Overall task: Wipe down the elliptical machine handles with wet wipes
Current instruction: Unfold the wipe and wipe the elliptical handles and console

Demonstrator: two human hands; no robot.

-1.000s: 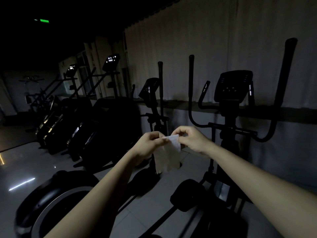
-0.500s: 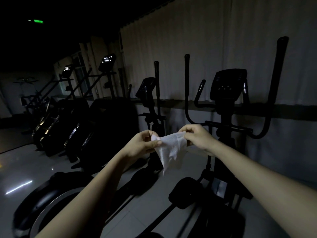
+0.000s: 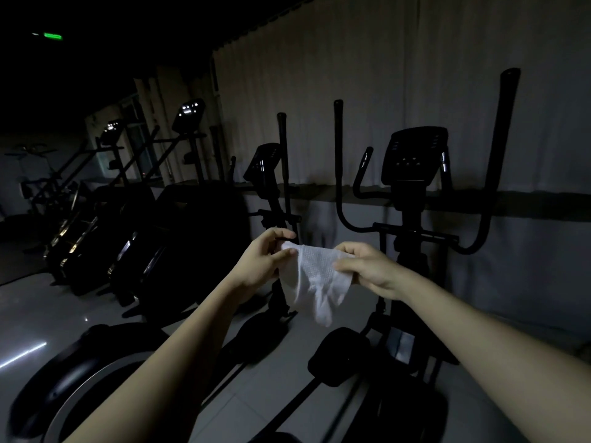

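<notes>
Hands, left hand [image 3: 260,262] and right hand [image 3: 367,270], each grip pinching a top corner of the white textured wet wipe [image 3: 315,282], mid-unfolding (wiping not begun); next, reach the far-right black elliptical handle [image 3: 500,161]

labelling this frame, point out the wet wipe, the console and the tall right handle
wet wipe [image 3: 315,276], head view, textured middle
console [image 3: 412,156], head view, panel face
tall right handle [image 3: 505,123], head view, upper shaft
</notes>
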